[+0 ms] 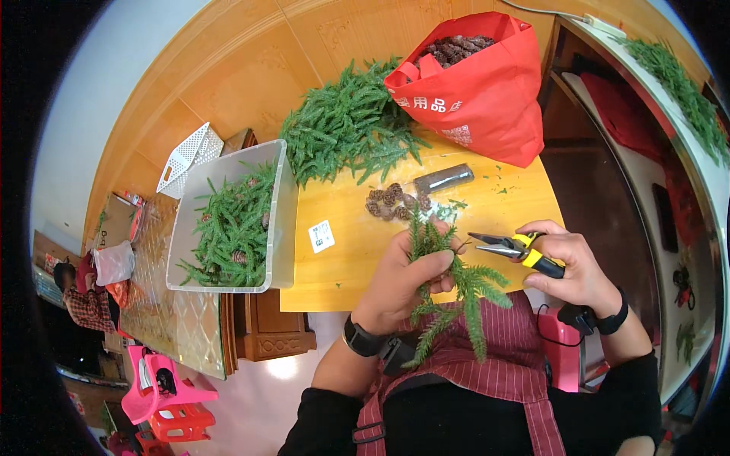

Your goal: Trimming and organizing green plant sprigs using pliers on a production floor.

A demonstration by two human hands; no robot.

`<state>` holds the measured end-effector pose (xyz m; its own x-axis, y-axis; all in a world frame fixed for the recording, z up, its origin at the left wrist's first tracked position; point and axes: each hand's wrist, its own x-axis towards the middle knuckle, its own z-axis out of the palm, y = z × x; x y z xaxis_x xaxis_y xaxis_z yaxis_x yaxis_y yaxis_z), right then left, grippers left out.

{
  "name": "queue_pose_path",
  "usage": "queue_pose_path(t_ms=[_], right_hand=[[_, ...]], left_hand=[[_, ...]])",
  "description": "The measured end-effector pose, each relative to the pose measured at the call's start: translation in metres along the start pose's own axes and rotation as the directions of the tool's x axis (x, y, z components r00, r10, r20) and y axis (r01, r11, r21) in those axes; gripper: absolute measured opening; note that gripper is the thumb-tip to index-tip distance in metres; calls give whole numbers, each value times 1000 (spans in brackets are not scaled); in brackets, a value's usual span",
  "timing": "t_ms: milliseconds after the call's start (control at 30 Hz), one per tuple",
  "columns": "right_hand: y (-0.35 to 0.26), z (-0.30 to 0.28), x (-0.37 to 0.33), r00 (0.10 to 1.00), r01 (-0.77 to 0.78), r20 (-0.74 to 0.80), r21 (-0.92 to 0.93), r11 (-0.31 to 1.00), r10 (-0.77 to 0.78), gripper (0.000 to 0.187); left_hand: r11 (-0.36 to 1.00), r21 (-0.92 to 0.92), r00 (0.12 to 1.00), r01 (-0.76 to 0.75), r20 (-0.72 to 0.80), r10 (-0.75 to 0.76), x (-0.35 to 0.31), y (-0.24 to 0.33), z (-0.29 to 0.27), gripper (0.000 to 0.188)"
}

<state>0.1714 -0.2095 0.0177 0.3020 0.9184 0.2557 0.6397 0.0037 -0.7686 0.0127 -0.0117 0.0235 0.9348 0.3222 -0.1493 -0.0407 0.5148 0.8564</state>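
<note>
My left hand (399,277) is closed round the stem of a green artificial pine sprig (473,304), whose branches hang over my striped apron. In my right hand (576,266) is a pair of long-nosed pliers (525,251) with yellow and black handles. The jaws of the pliers are parted and point at the sprig's stem, just right of my left thumb. Beyond my hands, several small brown pine cones (389,201) lie on the yellow table (357,277). A dark bundle in clear wrapping (443,178) rests beside them.
A translucent bin (285,205) of pine sprigs and cones stands at the left, near a white basket (190,156). Loose green sprigs (346,118) are heaped at the back. A red bag (487,99) of pine cones stands back right. A white card (321,236) lies on the table.
</note>
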Motion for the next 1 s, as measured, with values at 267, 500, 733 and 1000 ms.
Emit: queue_pose_path(t_ms=[267, 500, 733, 1000], right_hand=[[-1, 4, 1, 999, 37, -14, -15, 999, -37, 23], [-3, 4, -2, 997, 8, -75, -96, 995, -15, 21], [-22, 3, -4, 966, -258, -34, -67, 964, 256, 24], [0, 4, 0, 998, 18, -67, -26, 999, -20, 24]], left_hand=[[976, -124, 978, 181, 124, -166, 0, -1, -10, 35], [999, 0, 991, 49, 123, -49, 1, 0, -3, 29], [201, 768, 641, -607, 324, 696, 6, -3, 0, 23], [999, 32, 1000, -4, -5, 4, 0, -1, 3, 33]])
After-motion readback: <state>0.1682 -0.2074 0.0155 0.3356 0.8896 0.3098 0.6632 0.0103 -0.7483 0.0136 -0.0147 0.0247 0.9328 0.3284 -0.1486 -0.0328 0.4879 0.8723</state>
